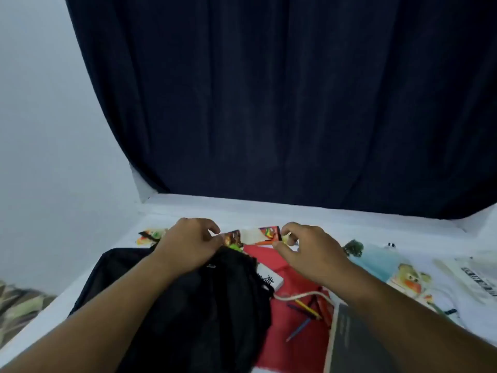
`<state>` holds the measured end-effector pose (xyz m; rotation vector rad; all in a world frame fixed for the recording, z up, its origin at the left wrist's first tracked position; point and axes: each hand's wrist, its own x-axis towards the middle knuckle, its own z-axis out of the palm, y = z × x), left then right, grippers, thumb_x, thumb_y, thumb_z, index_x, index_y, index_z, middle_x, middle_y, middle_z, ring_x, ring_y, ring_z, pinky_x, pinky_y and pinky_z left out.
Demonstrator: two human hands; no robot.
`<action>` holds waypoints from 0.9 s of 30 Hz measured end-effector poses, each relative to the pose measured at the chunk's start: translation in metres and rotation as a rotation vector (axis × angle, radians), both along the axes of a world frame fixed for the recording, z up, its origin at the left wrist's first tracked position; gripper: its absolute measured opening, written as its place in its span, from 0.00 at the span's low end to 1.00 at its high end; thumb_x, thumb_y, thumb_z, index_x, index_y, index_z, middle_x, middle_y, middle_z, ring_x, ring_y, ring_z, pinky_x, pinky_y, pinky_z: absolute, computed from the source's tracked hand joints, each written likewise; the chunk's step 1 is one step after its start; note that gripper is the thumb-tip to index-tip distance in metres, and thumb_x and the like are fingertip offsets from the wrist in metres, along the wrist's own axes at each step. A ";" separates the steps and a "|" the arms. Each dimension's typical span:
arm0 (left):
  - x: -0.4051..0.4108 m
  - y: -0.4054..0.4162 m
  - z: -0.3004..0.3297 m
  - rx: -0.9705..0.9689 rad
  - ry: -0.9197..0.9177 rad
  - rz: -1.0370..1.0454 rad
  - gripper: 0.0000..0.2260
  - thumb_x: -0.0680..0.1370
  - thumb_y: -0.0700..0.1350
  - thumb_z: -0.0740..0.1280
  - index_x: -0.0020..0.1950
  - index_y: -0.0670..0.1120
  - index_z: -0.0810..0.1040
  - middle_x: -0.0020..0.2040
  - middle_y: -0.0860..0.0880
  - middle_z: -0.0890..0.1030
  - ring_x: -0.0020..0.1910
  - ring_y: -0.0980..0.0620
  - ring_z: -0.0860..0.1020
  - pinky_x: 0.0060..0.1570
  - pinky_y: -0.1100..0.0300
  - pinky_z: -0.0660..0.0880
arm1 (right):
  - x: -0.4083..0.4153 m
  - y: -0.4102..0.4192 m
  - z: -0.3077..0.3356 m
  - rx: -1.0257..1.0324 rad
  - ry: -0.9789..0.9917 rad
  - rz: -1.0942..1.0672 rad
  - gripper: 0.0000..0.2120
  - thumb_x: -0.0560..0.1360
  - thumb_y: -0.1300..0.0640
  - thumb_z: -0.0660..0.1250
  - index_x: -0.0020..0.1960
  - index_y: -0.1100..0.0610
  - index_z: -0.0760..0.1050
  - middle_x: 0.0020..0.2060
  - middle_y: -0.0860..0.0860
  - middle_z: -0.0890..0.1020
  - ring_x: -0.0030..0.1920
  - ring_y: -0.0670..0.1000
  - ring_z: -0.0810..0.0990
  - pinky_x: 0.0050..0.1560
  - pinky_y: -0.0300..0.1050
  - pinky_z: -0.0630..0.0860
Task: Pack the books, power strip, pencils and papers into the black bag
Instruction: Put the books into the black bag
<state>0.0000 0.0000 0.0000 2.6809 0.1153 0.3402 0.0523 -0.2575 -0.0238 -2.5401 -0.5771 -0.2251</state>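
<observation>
Pencils (304, 312), several, lie beside one black bag (204, 305); both hands' fingers (212, 239) pinch one printed paper (255, 235).

Home bedroom. Bed (188, 211) with white cartoon-print sheet (403, 275) fills the foreground; dark navy curtain (269, 103) hangs behind it; plain pale wall (40, 130) at left; patterned fabric (18, 302) beside bed.

dark blue curtain (282, 103), pale wall (40, 130), patterned bedsheet (408, 278)
</observation>
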 end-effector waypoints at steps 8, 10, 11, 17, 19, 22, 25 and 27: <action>-0.045 -0.003 -0.084 -0.122 0.143 0.127 0.07 0.76 0.54 0.71 0.45 0.52 0.83 0.38 0.56 0.83 0.43 0.59 0.81 0.48 0.62 0.76 | -0.018 0.032 -0.092 0.013 0.225 0.115 0.16 0.75 0.41 0.68 0.59 0.48 0.78 0.45 0.43 0.80 0.46 0.47 0.80 0.48 0.45 0.77; -0.054 -0.004 -0.101 -0.156 0.174 0.154 0.06 0.76 0.54 0.72 0.45 0.53 0.83 0.38 0.57 0.83 0.41 0.61 0.80 0.47 0.63 0.76 | -0.021 0.042 -0.108 -0.016 0.258 0.127 0.18 0.74 0.41 0.69 0.59 0.49 0.79 0.46 0.45 0.81 0.48 0.48 0.80 0.50 0.46 0.78; -0.058 -0.005 -0.109 -0.174 0.185 0.164 0.06 0.75 0.54 0.72 0.46 0.52 0.84 0.38 0.57 0.83 0.41 0.61 0.80 0.48 0.64 0.76 | -0.022 0.047 -0.116 -0.023 0.270 0.120 0.20 0.73 0.40 0.69 0.60 0.49 0.79 0.48 0.46 0.82 0.51 0.48 0.81 0.51 0.46 0.78; -0.077 -0.010 -0.136 -0.315 0.209 0.172 0.08 0.76 0.54 0.71 0.46 0.51 0.84 0.40 0.56 0.85 0.41 0.63 0.81 0.50 0.62 0.78 | -0.030 0.063 -0.135 0.124 0.297 0.051 0.16 0.69 0.51 0.76 0.52 0.51 0.73 0.41 0.46 0.78 0.44 0.51 0.80 0.46 0.47 0.78; -0.076 -0.012 -0.136 -0.413 0.211 0.177 0.13 0.79 0.55 0.67 0.44 0.47 0.83 0.38 0.53 0.84 0.39 0.60 0.81 0.49 0.59 0.78 | -0.035 0.070 -0.129 0.276 0.312 0.052 0.13 0.70 0.57 0.75 0.50 0.52 0.74 0.38 0.45 0.77 0.40 0.49 0.78 0.43 0.44 0.77; -0.069 -0.011 -0.123 -0.823 0.223 0.257 0.23 0.82 0.62 0.59 0.49 0.44 0.83 0.41 0.52 0.84 0.42 0.53 0.81 0.45 0.55 0.76 | -0.045 0.084 -0.115 0.498 0.326 0.117 0.15 0.69 0.61 0.77 0.51 0.51 0.75 0.41 0.47 0.78 0.40 0.46 0.77 0.42 0.36 0.75; -0.057 0.000 -0.103 -1.129 0.274 0.311 0.25 0.81 0.66 0.55 0.57 0.49 0.81 0.51 0.46 0.84 0.48 0.45 0.83 0.45 0.50 0.80 | -0.061 0.099 -0.106 0.671 0.436 0.251 0.20 0.69 0.65 0.76 0.53 0.48 0.73 0.46 0.48 0.81 0.47 0.44 0.81 0.50 0.36 0.77; -0.048 0.013 -0.097 -1.181 0.319 0.327 0.23 0.80 0.66 0.59 0.56 0.48 0.81 0.53 0.43 0.83 0.50 0.42 0.83 0.43 0.50 0.82 | -0.072 0.110 -0.104 0.772 0.562 0.325 0.20 0.72 0.72 0.69 0.56 0.53 0.72 0.52 0.50 0.83 0.54 0.44 0.82 0.54 0.37 0.77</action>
